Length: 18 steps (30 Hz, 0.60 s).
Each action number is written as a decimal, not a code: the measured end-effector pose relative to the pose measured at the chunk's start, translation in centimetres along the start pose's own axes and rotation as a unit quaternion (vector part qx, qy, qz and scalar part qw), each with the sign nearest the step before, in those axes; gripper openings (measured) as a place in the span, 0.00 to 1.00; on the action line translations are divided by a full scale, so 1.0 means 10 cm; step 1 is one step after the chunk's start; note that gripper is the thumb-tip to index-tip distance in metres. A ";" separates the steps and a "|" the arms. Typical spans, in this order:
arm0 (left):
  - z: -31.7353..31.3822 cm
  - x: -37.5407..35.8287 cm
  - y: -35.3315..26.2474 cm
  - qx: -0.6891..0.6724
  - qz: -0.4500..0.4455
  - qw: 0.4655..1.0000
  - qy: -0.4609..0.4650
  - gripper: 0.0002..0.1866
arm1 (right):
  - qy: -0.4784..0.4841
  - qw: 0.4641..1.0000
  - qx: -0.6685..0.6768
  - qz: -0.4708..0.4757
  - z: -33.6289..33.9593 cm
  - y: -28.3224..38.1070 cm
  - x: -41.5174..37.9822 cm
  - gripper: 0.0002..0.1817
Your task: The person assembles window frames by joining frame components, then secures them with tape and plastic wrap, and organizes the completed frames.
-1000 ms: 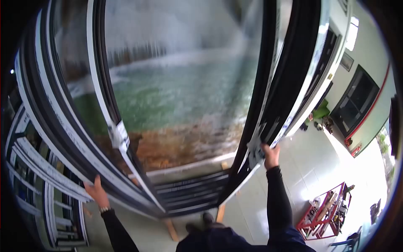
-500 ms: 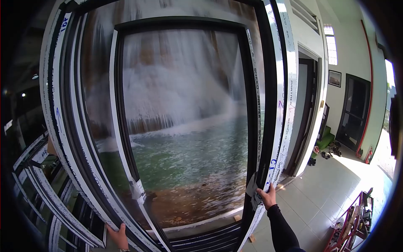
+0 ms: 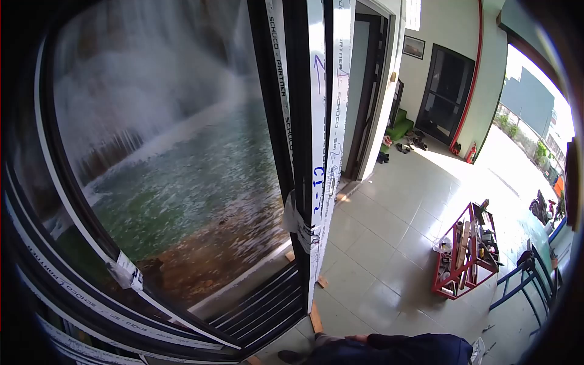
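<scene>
A large black frame (image 3: 298, 121) stands upright before me, its edges covered in white printed protective film. Within it is a narrower inner frame (image 3: 267, 79), with a waterfall picture behind. Grey tape (image 3: 296, 219) wraps the right upright, and another taped patch (image 3: 126, 272) sits on the left inner edge. At the bottom edge of the view, a sliver of my right hand (image 3: 358, 337) shows beside a dark sleeve (image 3: 389, 348), apart from the frame; its fingers are not clear. My left hand is out of view.
On the tiled floor (image 3: 377, 261) to the right stands a red tool cart (image 3: 465, 249) full of tools. Behind it are blue metal legs (image 3: 529, 274). Wooden blocks (image 3: 316, 319) lie by the frame's base. Shoes (image 3: 413, 143) and a fire extinguisher (image 3: 471, 152) are near the far door (image 3: 444, 91).
My view has swung right and down, so the frame sits further left. My right hand has let go of the frame's right edge and dropped low; my left hand has left the view.
</scene>
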State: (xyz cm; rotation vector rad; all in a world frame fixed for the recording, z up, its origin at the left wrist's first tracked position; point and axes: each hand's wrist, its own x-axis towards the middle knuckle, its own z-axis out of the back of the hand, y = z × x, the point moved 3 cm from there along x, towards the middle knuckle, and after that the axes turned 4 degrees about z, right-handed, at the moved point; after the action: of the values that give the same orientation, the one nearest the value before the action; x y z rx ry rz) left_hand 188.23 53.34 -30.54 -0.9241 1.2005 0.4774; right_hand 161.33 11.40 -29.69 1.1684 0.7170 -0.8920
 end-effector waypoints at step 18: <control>-3.96 -0.21 -1.47 0.001 -0.117 0.990 0.081 0.19 | -0.293 0.809 0.509 0.019 1.87 -2.70 -0.58 0.20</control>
State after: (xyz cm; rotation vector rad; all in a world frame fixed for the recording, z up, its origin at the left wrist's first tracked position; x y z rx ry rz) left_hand 175.69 13.22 -26.39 -1.1044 1.2192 0.2154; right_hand 135.23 -9.27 -32.39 1.6765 -0.3922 -1.5871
